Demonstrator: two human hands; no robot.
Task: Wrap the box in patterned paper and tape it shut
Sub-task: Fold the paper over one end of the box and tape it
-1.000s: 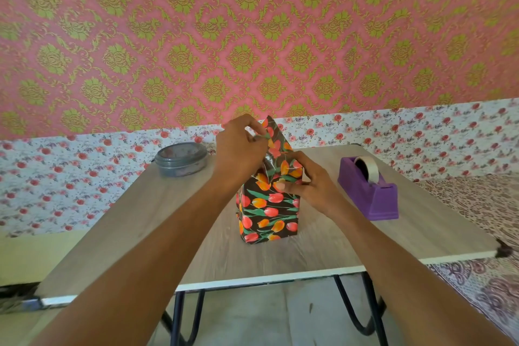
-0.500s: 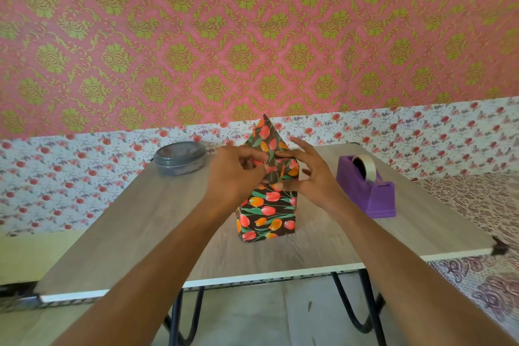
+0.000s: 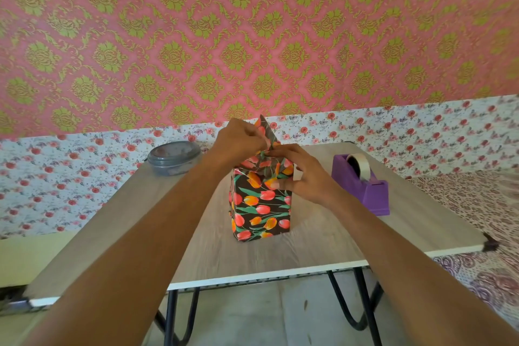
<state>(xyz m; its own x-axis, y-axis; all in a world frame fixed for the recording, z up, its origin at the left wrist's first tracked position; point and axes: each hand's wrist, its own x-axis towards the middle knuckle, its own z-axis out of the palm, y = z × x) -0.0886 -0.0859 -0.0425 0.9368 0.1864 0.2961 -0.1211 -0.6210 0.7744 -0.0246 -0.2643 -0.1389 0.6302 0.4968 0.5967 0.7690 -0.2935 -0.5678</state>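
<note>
Two hands: both are at the top of the box, and I see them apart from each other but close.
Left hand [image 3: 238, 143]: fingers curled and closed together on the flap [image 3: 266, 132], pinching it near its base.
Right hand [image 3: 303, 174]: index finger laid along the folded paper on top, thumb pressed flat against the near face; it presses and does not wrap round.
Box [image 3: 261, 211]: upright at the middle of the tabletop [image 3: 309, 247], sides covered in dark patterned paper with red and orange tulips.
Flap: a pointed piece of the same paper standing up from the far side of the top.
Pale piece [image 3: 297, 174]: small and white, at the right hand's fingers; I cannot tell what it is.
Tape dispenser [image 3: 365, 194]: purple, right of the box and apart from it, carrying a tape roll [image 3: 362, 166].
Container [image 3: 174, 159]: round, grey, lidded, at the far left corner, well apart from the box.
</note>
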